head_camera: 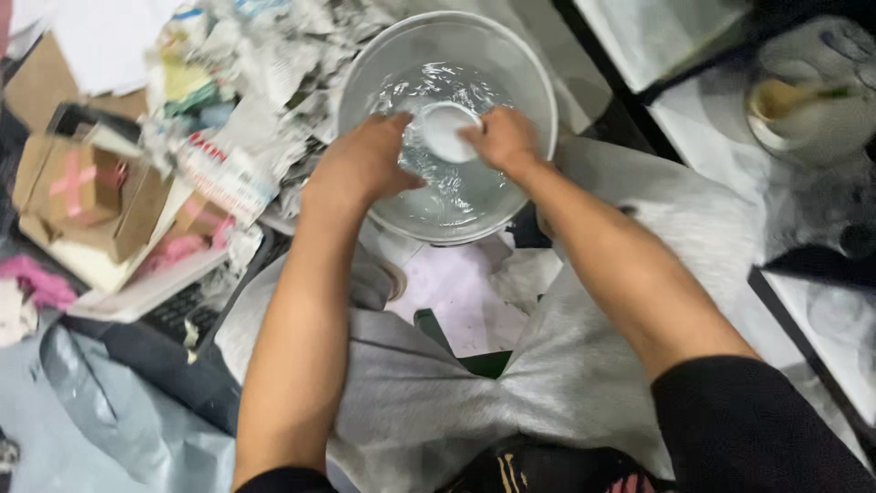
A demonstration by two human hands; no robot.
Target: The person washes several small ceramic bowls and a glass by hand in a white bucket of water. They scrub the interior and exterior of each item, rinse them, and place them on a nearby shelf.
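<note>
Both hands were inside a large pale basin (538,87) holding clear water. The left hand (365,164) and the right hand (500,137) met at a small white bowl (444,130), which sat just above the water near the basin's middle. The left fingers curled against the bowl's left edge and the right fingers closed on its right rim, so both hands held it between them.

The basin rested low, in front of the person's lap, which was covered by a grey cloth (593,365). To the left lay a heap of crumpled newspaper (246,100), an open cardboard box (82,196) and a pink scrap (36,283). At the upper right, beyond a dark frame, a round white pot with a wooden spoon (803,100) stood on a pale, stained surface.
</note>
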